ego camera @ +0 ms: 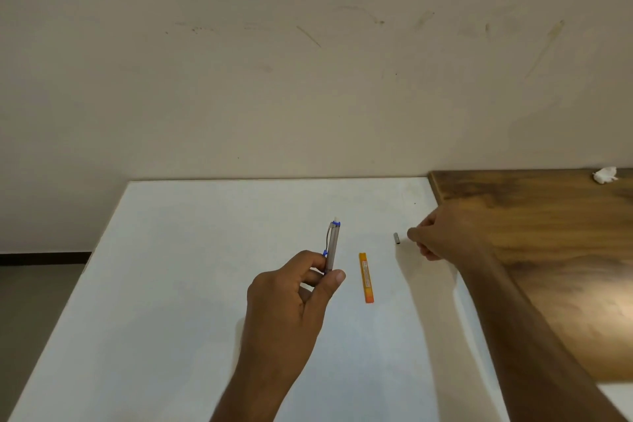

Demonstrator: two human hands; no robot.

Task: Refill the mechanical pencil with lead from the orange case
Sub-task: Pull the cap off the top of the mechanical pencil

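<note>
My left hand point(294, 291) grips the grey mechanical pencil point(332, 243) with blue trim, holding it upright above the white table point(191, 284). Its white eraser end points up, uncapped. The orange lead case point(366, 277) lies flat on the table just right of the pencil. Further right a small grey cap point(397, 238) lies on the table. My right hand point(442, 233) rests beside the cap, fingertips pinched together a short gap from it, with nothing in them.
A brown wooden surface point(548, 250) adjoins the white table on the right, with a crumpled white tissue point(604, 175) at its far edge. A beige wall point(308, 62) stands directly behind the table. The floor shows to the left.
</note>
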